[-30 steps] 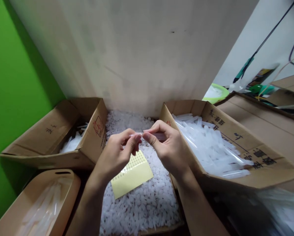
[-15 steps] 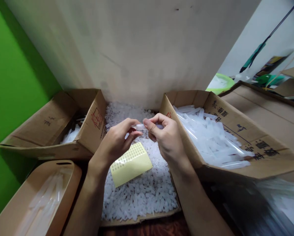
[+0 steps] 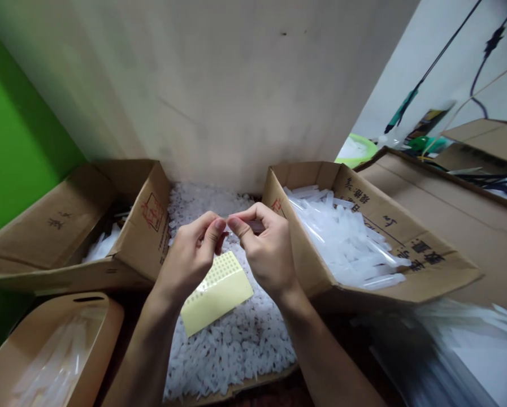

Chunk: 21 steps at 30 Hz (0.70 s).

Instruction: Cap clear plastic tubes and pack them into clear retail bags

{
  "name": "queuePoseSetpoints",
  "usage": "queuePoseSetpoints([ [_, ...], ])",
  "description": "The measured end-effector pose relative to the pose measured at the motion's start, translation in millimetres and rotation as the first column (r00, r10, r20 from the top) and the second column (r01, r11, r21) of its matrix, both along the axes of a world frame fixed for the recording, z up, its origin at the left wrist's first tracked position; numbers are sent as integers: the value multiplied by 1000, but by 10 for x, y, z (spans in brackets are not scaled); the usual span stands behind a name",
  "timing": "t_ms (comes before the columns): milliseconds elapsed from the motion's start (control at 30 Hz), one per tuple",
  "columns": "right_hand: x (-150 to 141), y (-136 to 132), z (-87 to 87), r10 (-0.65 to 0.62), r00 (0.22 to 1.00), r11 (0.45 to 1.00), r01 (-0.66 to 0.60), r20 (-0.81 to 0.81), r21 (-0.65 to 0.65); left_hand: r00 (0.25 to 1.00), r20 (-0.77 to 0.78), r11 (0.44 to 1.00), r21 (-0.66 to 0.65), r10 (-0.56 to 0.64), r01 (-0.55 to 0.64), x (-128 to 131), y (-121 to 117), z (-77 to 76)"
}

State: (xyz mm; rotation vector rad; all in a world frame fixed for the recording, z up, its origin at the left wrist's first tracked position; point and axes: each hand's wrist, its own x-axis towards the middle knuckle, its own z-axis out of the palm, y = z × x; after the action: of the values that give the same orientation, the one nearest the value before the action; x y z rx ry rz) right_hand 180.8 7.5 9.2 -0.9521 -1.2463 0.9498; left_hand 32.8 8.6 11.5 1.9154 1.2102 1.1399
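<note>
Fingertips of both hands meet over the flat cardboard tray of small white plastic pieces point(image 3: 236, 345). The left hand point(image 3: 189, 257) and right hand point(image 3: 267, 254) pinch opposite ends of a thin clear plastic tube point(image 3: 253, 226); a judged fitting step, with a small part going onto the tube's end. Finishing it calls for a straight, steady push. A yellow dotted sticker sheet point(image 3: 217, 294) lies at 6 o'clock below the hands, and a cardboard box of clear tubes point(image 3: 363, 198) sits at 3 o'clock.
</note>
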Motion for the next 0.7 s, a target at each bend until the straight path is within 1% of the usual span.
queuePoseSetpoints([
  [67,23,-2,23,20,999,999,-22,-48,-41,999,-45,998,56,7,-5,10,1,2],
  [133,31,13,20,37,993,996,-44,-109,-71,998,-66,995,100,-16,23,-4,13,-1],
  [167,27,24,9,30,990,996,-41,-140,-76,997,-72,993,108,-35,43,-19,20,-4],
  [233,8,39,-15,-12,984,998,1,-179,-62,993,-95,994,84,-66,74,-58,36,-16],
  [267,-2,36,-19,-47,982,999,41,-184,-36,991,-119,995,63,-65,73,-82,43,-24],
  [333,-10,-6,9,-123,979,990,131,-162,45,980,-199,999,38,-24,32,-139,57,-40],
  [400,11,-93,96,-183,975,970,200,-124,137,954,-297,997,72,44,-24,-214,71,-48],
  [467,60,-200,224,-217,970,940,239,-112,243,928,-358,989,138,106,-60,-308,77,-37],
  [533,119,-291,351,-236,959,894,277,-157,353,917,-364,978,181,161,-100,-407,67,-5],
  [567,146,-322,400,-244,951,872,300,-188,386,914,-360,974,191,187,-124,-452,56,17],
  [633,194,-349,457,-262,939,853,334,-224,401,907,-358,967,198,223,-160,-522,30,59],
  [700,229,-336,465,-280,937,862,340,-206,377,897,-370,962,208,243,-174,-554,8,86],
])
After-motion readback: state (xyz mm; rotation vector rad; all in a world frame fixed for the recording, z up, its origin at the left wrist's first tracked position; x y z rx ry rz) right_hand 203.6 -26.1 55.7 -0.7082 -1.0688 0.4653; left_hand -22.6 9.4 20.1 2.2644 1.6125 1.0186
